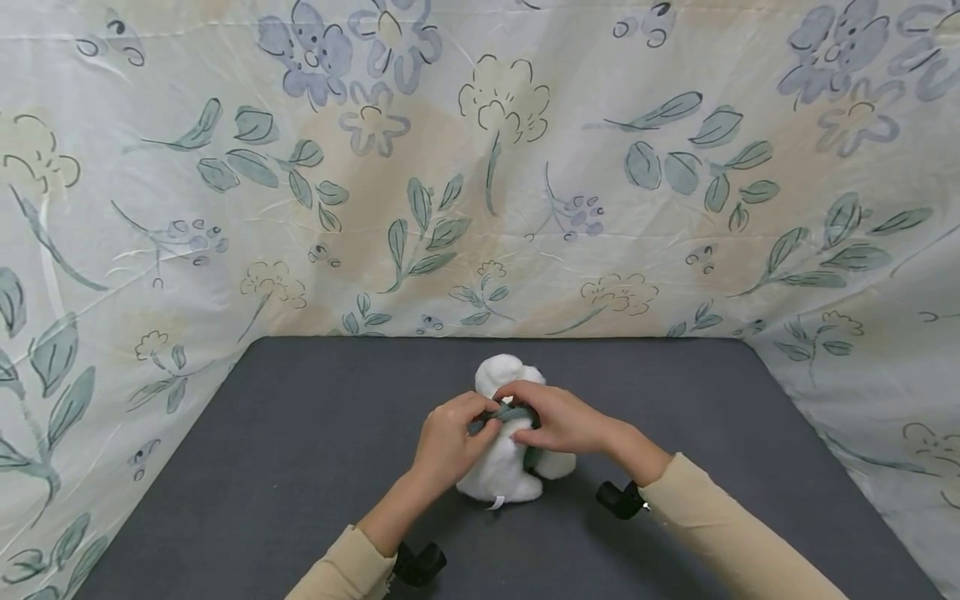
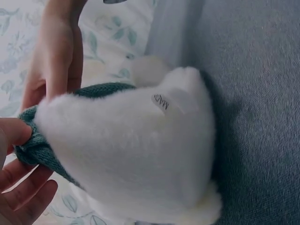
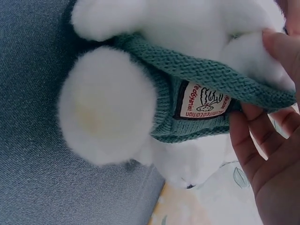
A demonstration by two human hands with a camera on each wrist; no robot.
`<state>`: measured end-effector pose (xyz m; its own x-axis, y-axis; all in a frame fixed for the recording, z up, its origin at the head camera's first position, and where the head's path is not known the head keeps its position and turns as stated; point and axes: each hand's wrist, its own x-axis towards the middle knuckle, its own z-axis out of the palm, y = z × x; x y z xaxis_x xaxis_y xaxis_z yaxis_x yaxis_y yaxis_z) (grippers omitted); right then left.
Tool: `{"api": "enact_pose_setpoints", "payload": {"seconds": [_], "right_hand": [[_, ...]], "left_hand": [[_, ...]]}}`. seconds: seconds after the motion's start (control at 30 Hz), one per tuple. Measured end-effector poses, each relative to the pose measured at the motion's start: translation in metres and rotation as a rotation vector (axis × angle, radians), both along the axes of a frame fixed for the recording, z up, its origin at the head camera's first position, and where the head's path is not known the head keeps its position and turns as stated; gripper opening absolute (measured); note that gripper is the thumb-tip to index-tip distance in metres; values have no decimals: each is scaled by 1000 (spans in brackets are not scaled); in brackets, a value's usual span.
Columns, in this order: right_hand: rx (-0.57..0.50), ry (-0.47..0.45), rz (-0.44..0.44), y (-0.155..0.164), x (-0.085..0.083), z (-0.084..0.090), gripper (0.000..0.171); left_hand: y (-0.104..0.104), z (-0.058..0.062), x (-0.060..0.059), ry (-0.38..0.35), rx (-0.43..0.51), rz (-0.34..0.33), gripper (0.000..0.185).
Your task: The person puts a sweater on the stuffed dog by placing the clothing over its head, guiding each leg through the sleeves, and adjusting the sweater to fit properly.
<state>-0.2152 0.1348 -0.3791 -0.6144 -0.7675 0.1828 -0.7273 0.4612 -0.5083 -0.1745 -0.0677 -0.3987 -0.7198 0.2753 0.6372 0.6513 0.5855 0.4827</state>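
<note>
Nearest to us, our two cream sleeves [image 1: 720,521] come in from the bottom edge, each with a small black camera mount at the wrist. Just beyond them sits the white plush toy [image 1: 504,467] on the dark grey counter [image 1: 262,467], a little right of the middle and well short of the back edge. It wears a green knitted garment [image 1: 510,413] bunched round its upper body.

Our left hand [image 1: 448,442] pinches the knit on the toy's left side; in the left wrist view the thumb presses the rolled green edge [image 2: 35,145] against the fingers below it. Our right hand [image 1: 558,419] lies over the top of the toy from the right, and in the right wrist view its fingers [image 3: 262,154] curl under the hem of the garment while the thumb sits on top, so it grips the knit too. That same view shows a sewn-on label [image 3: 202,101] with red lettering on the hem, beside one round white paw [image 3: 108,105]. A small white tag [image 2: 161,101] shows on the toy's fur in the left wrist view.

Farthest off, a floral cloth [image 1: 480,167] with blue flowers and green leaves hangs behind the counter and along both sides.
</note>
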Motion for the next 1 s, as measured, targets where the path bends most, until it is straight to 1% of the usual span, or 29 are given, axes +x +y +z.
{"api": "enact_pose_setpoints", "payload": {"seconds": [0.13,0.27,0.37,0.6,0.67,0.77,0.9,1.0], "right_hand": [[-6,44,26,-1,-3,-1,30],[-17,71,23,-1,-6,-3,19],[-13,119,-10,-2,-7,-3,20],[-14,293,-113,-8,-7,-7,30],[-24,314,-131,-9,-7,-7,31],[-30,289,-128,-9,-6,-9,29],[-28,188,-74,-7,-6,-9,25],[-27,130,-28,-4,-7,-7,23]], "left_hand": [[1,0,2,3,19,6,7],[2,1,3,-14,22,1,7],[3,1,5,-1,21,-8,7],[2,1,5,55,13,-12,5],[0,1,3,54,20,-10,4],[-3,0,0,11,45,-25,5],[-7,-1,-3,-45,69,-37,8],[-9,-2,-5,-70,85,-40,6]]}}
